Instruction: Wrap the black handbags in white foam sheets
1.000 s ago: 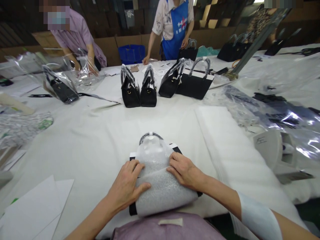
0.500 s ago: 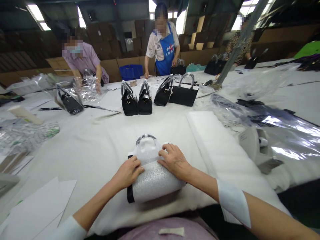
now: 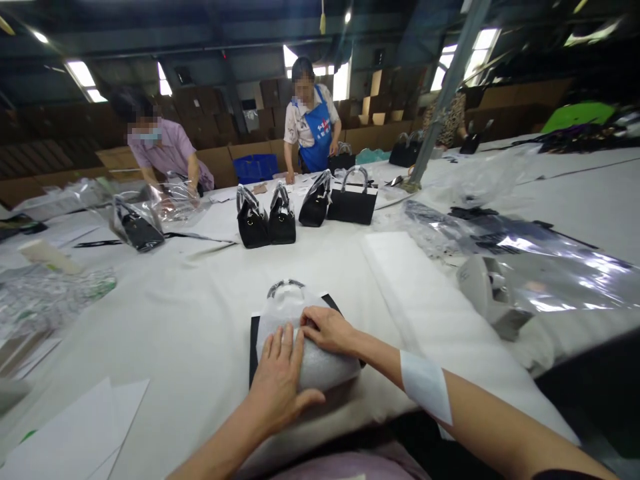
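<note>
Head view: The black bag (image 3: 255,347) rests on the white-covered surface (image 3: 200,347), directly in front of the person. A translucent white sheet (image 3: 327,370) covers its middle; the arched handle (image 3: 286,287) projects at the far side. The left hand (image 3: 277,380) lies flat on the sheet, fingers extended, thumb spread apart. The right hand (image 3: 327,330) touches the sheet with fingers bent toward the thumb; whether they clamp it cannot be determined. White foam sheeting (image 3: 425,327) lies to the right.
</note>
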`<action>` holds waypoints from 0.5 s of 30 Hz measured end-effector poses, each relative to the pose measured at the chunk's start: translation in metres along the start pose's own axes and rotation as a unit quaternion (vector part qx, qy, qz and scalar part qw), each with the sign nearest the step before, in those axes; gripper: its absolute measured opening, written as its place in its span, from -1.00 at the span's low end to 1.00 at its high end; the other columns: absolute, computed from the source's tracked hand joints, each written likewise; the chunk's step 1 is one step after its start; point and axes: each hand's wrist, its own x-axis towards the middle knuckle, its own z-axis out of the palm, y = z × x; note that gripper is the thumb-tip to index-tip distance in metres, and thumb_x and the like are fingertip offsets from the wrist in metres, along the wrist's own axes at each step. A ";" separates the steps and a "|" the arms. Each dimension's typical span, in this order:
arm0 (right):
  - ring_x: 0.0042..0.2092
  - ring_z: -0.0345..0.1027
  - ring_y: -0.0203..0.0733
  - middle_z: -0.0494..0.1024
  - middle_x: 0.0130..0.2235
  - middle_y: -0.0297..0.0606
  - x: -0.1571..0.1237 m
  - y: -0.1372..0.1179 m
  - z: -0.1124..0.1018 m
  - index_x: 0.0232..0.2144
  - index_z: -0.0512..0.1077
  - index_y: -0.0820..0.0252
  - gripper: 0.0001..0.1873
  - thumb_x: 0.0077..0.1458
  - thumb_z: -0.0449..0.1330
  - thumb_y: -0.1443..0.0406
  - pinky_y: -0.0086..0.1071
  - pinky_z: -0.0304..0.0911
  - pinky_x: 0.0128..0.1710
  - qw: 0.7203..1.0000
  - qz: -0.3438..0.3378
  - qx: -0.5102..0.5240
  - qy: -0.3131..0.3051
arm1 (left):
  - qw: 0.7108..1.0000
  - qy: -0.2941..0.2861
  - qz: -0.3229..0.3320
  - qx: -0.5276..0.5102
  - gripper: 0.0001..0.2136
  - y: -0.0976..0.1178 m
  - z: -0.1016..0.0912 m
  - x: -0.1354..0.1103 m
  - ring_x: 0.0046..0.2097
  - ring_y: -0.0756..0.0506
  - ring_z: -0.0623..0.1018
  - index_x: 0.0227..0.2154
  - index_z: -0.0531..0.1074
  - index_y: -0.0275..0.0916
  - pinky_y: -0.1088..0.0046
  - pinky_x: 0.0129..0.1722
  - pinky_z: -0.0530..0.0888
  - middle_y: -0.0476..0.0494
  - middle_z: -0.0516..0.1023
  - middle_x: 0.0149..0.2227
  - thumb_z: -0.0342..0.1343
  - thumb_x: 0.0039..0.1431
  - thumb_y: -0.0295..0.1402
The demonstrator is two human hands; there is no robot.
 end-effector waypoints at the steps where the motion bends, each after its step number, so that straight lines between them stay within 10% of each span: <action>1: -0.33 0.33 -0.26 0.51 -0.37 -0.30 0.001 0.000 0.001 -0.34 0.42 0.20 -0.95 0.08 0.18 0.36 -0.39 0.21 -0.29 1.000 0.004 0.005 0.005 | 1.000 -0.012 -0.011 0.008 0.04 0.006 0.004 -0.002 0.29 -0.49 0.09 0.25 0.00 -0.44 -0.11 0.20 0.15 -0.59 0.06 0.29 0.25 -0.17 0.14; 8: -0.36 0.37 -0.29 0.53 -0.41 -0.38 -0.034 0.042 -0.059 -0.19 0.48 0.14 -0.78 0.15 0.12 0.22 -0.43 0.24 -0.32 0.973 0.142 0.095 0.154 | 0.998 -0.030 -0.032 0.039 0.01 0.013 0.011 -0.007 0.29 -0.46 0.13 0.25 0.04 -0.40 -0.04 0.21 0.17 -0.51 0.09 0.29 0.31 -0.23 0.00; 15: -0.13 0.35 -0.13 0.53 -0.22 -0.16 -0.206 0.139 -0.213 -0.26 0.46 0.28 -0.71 0.23 0.05 0.19 -0.28 0.24 -0.11 0.761 0.435 -0.009 0.481 | 0.994 0.096 0.048 0.030 -0.08 -0.008 0.051 -0.016 0.19 -0.49 0.29 0.30 -0.15 -0.32 -0.10 0.12 0.22 -0.53 0.23 0.22 0.15 -0.05 -0.09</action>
